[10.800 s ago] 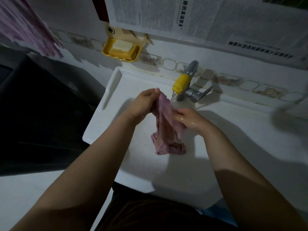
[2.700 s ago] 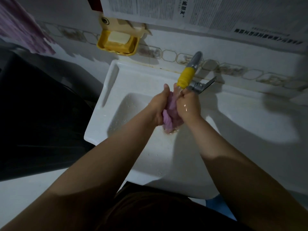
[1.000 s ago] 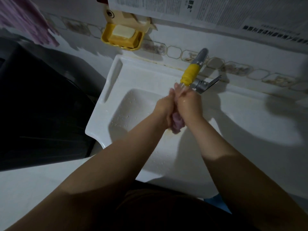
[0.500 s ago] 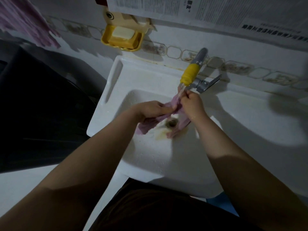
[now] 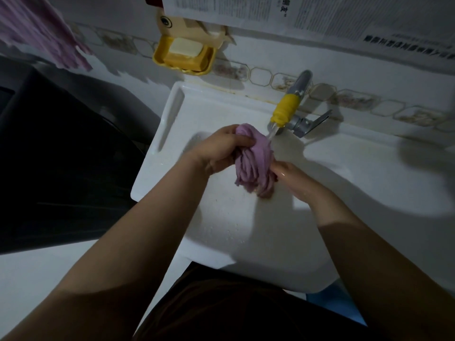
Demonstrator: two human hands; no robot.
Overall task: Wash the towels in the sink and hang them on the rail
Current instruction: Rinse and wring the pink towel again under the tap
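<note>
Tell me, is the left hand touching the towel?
Touching. The head view shows the left hand with fingers curled round the top of the bunched towel.

Purple towel (image 5: 253, 163) bunched, wet, under tap stream, above white sink (image 5: 236, 225)

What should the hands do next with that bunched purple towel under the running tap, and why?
Probably twist and squeeze it. The left hand grips the top of the purple towel and the right hand holds its lower end, over the sink. It is gathered into a rope under the tap, ready for wringing.
</note>
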